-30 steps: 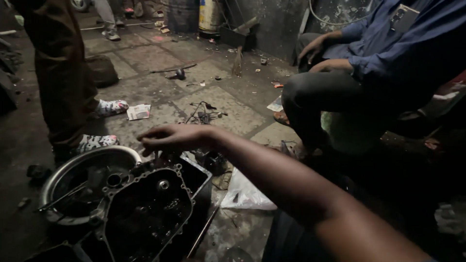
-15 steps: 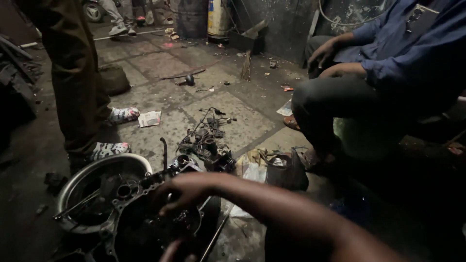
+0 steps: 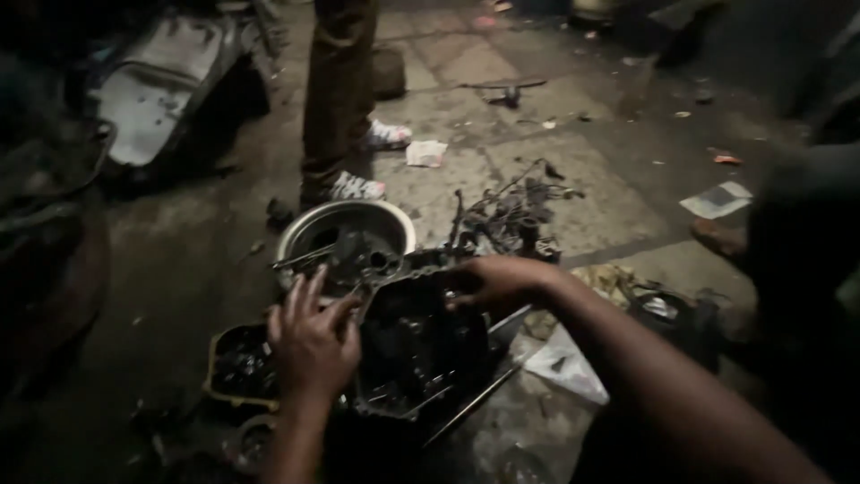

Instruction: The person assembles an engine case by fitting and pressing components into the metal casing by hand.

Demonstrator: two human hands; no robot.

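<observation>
Head camera: a dark, greasy engine case lies on the floor, its inside too dark to see. A round metal pan sits just behind. The right hand grips the case's top edge. The left hand, fingers spread, touches its left side.

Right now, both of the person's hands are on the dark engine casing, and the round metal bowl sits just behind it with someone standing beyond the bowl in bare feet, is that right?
Not quite: the head view shows the person standing beyond the round metal bowl wearing light-coloured shoes, not bare feet. The rest holds: the left hand and right hand are both on the dark engine casing, with the bowl just behind it.
</observation>
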